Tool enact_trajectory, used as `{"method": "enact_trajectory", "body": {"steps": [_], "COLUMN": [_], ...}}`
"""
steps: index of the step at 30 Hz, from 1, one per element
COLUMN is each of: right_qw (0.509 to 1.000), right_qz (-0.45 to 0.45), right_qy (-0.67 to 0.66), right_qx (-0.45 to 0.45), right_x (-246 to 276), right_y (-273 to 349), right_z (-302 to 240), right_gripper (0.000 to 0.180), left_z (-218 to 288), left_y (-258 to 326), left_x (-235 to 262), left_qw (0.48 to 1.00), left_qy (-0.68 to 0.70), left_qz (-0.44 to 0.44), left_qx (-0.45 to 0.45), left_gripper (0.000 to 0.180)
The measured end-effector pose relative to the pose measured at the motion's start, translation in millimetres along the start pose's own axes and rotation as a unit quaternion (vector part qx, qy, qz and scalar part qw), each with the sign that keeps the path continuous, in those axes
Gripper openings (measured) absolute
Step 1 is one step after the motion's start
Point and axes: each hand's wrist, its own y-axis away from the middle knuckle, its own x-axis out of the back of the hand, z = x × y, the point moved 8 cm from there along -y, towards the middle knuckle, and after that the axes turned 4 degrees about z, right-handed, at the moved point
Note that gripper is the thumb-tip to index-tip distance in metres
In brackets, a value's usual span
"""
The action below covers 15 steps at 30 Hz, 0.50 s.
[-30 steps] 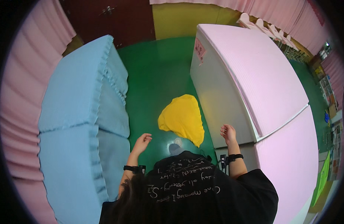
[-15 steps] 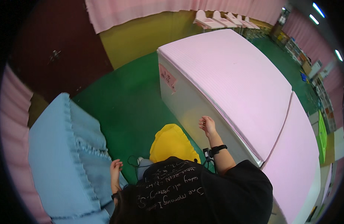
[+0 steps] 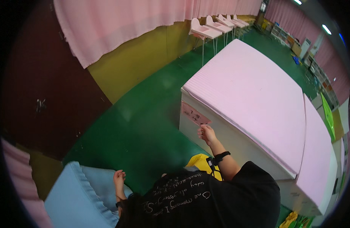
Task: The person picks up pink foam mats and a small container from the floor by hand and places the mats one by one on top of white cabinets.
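My right hand (image 3: 207, 134) is in front of the white side of a large box-like unit (image 3: 251, 145) topped by a pale pink padded cover (image 3: 254, 89). Its fingers are loosely bent and hold nothing; they overlap the lower corner of a pink paper label (image 3: 193, 113) in the picture, and I cannot tell whether they touch it. My left hand (image 3: 119, 177) hangs with fingers slightly apart, beside a light blue ruffled fabric cover (image 3: 74, 193). Between my arms, a yellow cloth-like thing (image 3: 200, 162) shows partly behind my black shirt.
Green floor (image 3: 144, 129) spreads ahead. A dark brown door (image 3: 42, 83) stands at the left, with a pink curtain (image 3: 125, 22) over a yellow wall (image 3: 133, 68). Several pink high chairs (image 3: 205, 31) line the wall. A second pink-covered unit (image 3: 320, 152) adjoins the first.
My view has shifted forward and left; the blue cover and yellow thing have slid lower in the picture. My right hand now appears beside the pink label. Both hands stay without anything in them.
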Motion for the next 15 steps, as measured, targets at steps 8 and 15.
{"method": "enact_trajectory", "body": {"steps": [8, 15], "right_qw": [0.998, 0.993], "right_qz": [-0.054, -0.092], "right_qy": [0.022, 0.037], "right_qx": [0.011, -0.067], "right_x": [-135.2, -275.9], "right_y": [-96.5, -229.8], "right_z": [-14.3, -25.0], "right_gripper": [0.018, 0.016], "left_z": [125.8, 180.0], "left_y": [-181.0, -341.8], "left_x": [-123.1, -139.6], "left_qw": [0.974, 0.972], "left_qy": [-0.051, -0.12], "left_qz": [-0.214, -0.199], "left_qx": [-0.055, -0.007], "left_gripper": [0.019, 0.02]}}
